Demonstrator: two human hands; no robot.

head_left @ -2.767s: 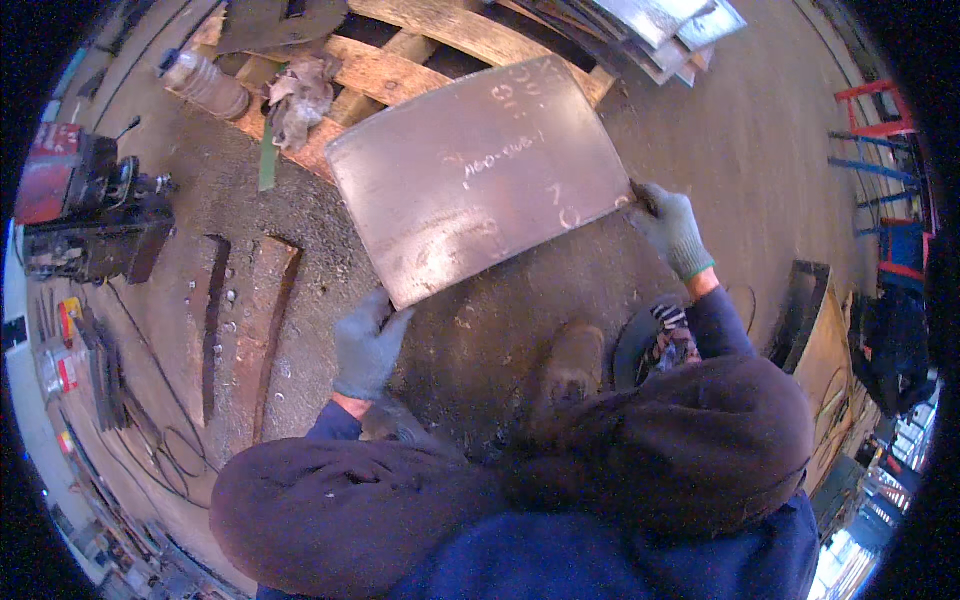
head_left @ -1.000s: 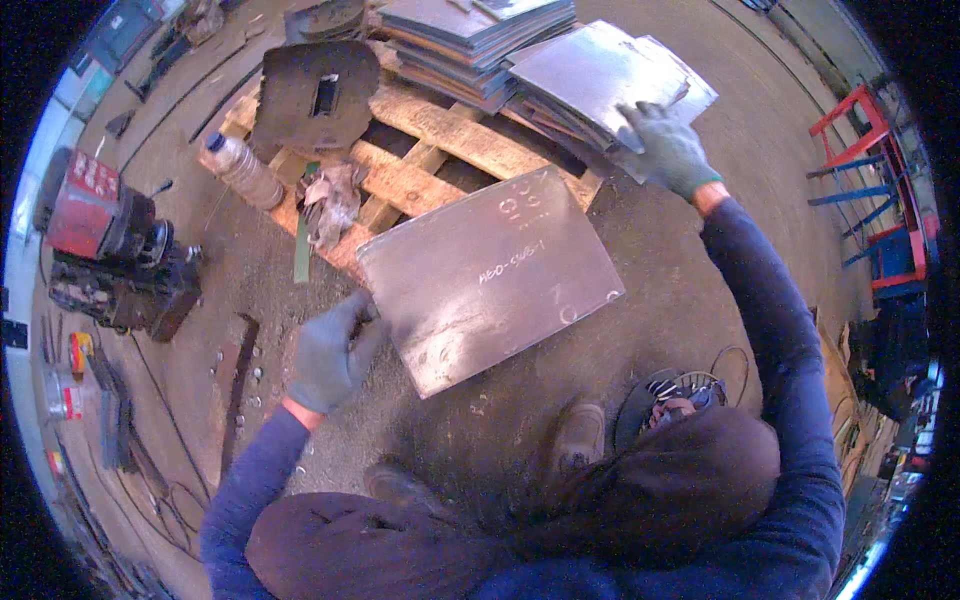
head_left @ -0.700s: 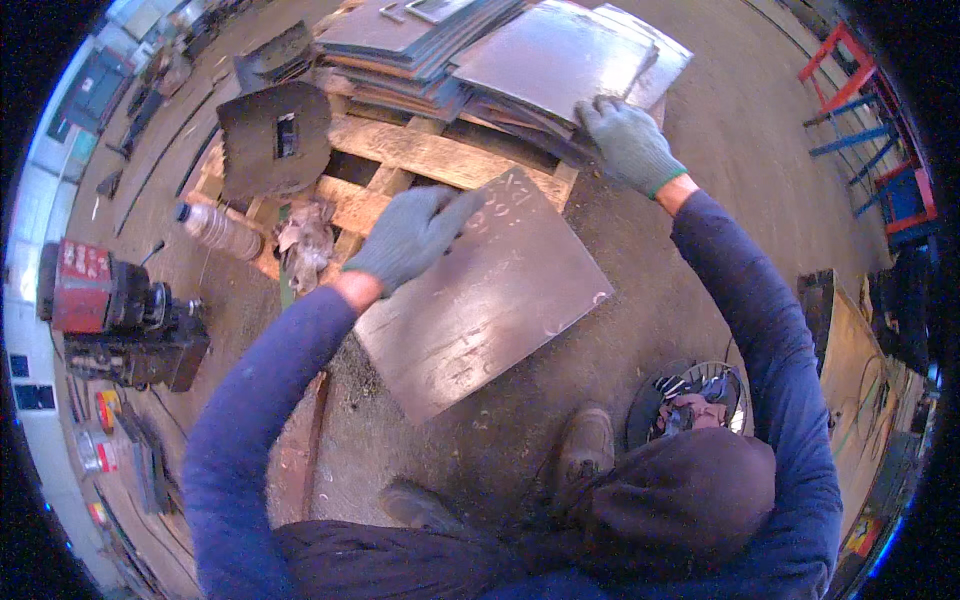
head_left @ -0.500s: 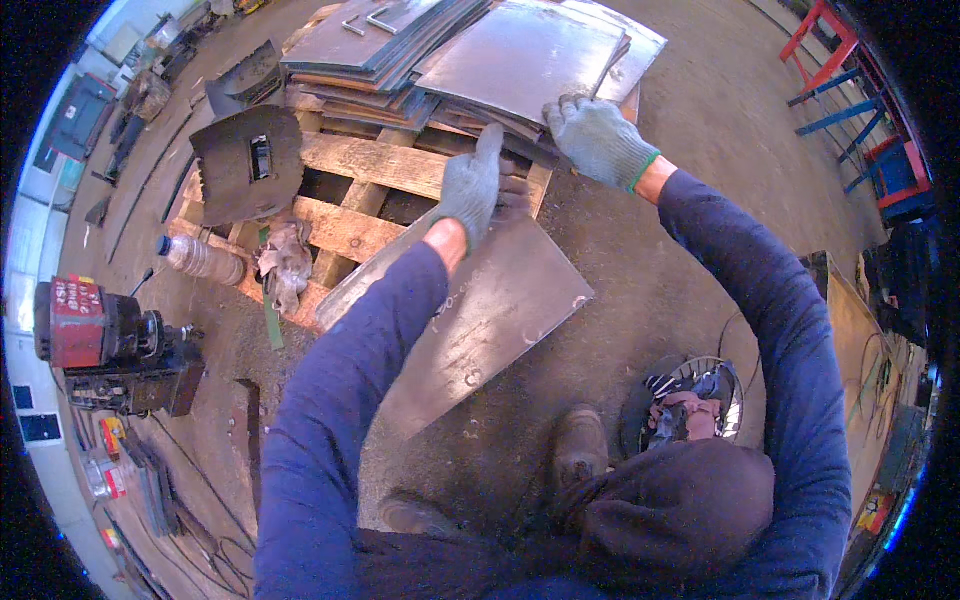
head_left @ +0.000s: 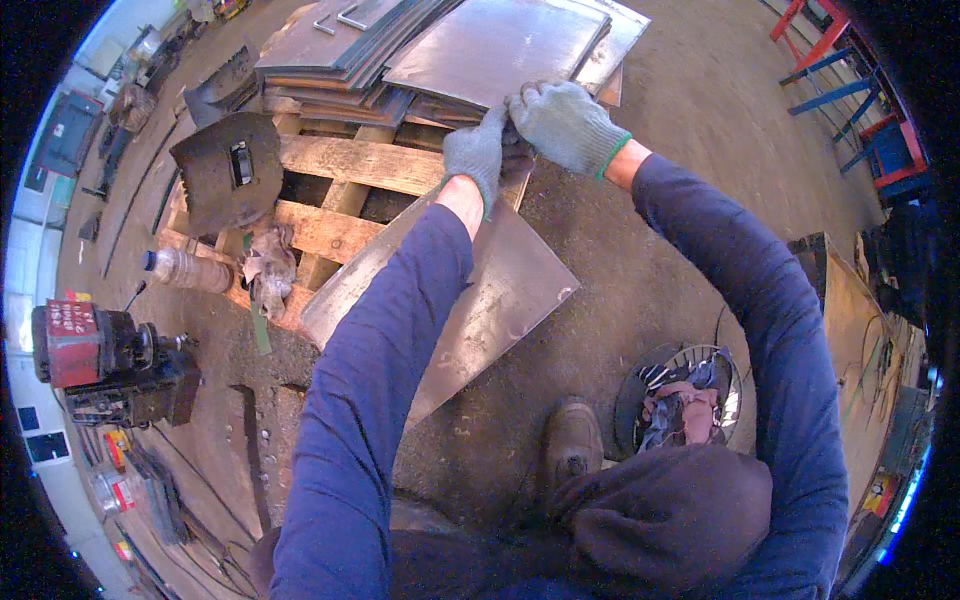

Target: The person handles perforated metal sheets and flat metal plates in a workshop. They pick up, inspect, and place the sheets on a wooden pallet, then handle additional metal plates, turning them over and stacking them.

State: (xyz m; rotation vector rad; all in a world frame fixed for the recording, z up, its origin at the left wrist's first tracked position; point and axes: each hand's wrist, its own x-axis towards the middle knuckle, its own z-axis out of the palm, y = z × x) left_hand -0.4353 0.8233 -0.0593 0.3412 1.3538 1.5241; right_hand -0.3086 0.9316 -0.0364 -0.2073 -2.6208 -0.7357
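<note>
1. Nearest the camera: a boot (head_left: 572, 440) on the dirt floor (head_left: 640, 270), with a wire basket (head_left: 690, 395) of rags beside it.
2. A steel plate (head_left: 470, 300) leans from the floor up against the pallet (head_left: 350, 165), propped there, probably so both hands are free.
3. Left hand (head_left: 478, 152), gloved, reaches over that plate; its fingers curl onto the near edge of the top sheet (head_left: 500, 45).
4. Right hand (head_left: 565, 122), also gloved, is touching the left, fingers clenched on the same edge. A two-handed grip suits a wide, heavy sheet.
5. That sheet lies flat on the stack (head_left: 340, 50) at the pallet's far end.
6. Off left: a welding mask (head_left: 225, 180) on the slats, a bottle (head_left: 185, 270), and a red machine (head_left: 100, 350).
7. Far right, red and blue frames (head_left: 840, 70); it's a gritty workshop.
</note>
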